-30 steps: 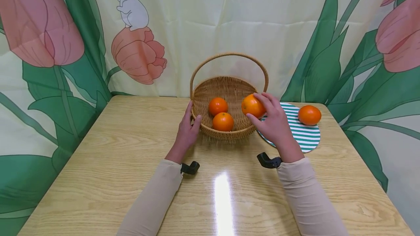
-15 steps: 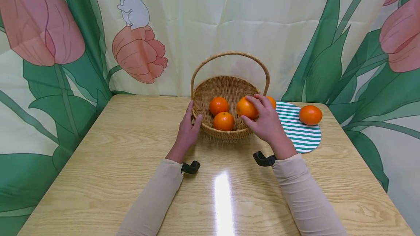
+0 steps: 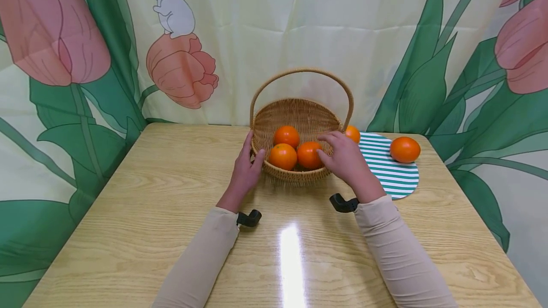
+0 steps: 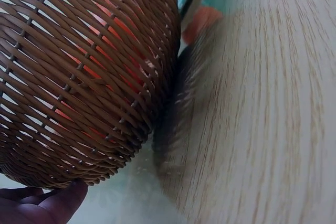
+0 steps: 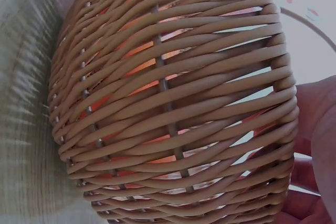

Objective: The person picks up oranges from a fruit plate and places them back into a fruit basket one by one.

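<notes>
A wicker basket [image 3: 299, 175] with a tall hoop handle stands at the far side of the table, holding three oranges. One orange [image 3: 287, 136] lies behind the front-left orange [image 3: 283, 156] and the front-right orange [image 3: 309, 155]. My left hand [image 3: 246, 168] rests straight-fingered along the basket's left side, its thumb near the front rim. My right hand [image 3: 346, 158] reaches over the right rim, thumb tip and loosely bent fingers beside the front-right orange. Through the weave in the right wrist view, orange colour shows, with my right hand [image 5: 317, 135] at the rim.
Right of the basket lies a green-and-white striped round mat [image 3: 391, 175]. It bears an orange [image 3: 405, 149] at its right edge and another orange [image 3: 353, 134], partly hidden, behind my right hand. A printed curtain [image 3: 299, 13] hangs behind the table [image 3: 180, 179].
My right hand has moved left and lowered the held orange into the basket, then loosened from it. The front-left orange has shifted slightly left. My left hand stays at the basket.
</notes>
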A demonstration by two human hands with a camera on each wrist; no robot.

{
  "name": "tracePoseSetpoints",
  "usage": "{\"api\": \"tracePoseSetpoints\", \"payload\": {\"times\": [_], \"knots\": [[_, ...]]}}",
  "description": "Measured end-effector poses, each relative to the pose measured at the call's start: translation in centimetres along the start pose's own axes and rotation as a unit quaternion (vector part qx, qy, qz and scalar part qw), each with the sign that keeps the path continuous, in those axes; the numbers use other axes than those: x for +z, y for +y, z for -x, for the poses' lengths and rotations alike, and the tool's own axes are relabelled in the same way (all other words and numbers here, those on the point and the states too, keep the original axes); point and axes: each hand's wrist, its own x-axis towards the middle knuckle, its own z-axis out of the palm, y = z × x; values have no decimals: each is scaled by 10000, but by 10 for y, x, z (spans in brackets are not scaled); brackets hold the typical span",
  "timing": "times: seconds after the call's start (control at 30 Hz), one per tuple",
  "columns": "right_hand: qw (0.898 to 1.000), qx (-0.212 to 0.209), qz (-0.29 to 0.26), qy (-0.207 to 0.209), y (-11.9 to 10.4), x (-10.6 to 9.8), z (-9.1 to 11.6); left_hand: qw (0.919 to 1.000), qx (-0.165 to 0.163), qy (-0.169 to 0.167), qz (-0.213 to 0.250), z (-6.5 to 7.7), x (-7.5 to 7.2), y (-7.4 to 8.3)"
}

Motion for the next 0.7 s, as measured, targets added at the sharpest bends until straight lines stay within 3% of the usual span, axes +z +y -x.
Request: {"api": "tracePoseSetpoints", "payload": {"times": [0.2, 0.7], "knots": [[10000, -90, -18, 14, 2, 2, 1, 10000, -30, 44, -40, 0, 0, -1], [9926, -550, -386, 1013, 17, 10, 12, 10000, -51, 8, -45, 0, 0, 1]]}}
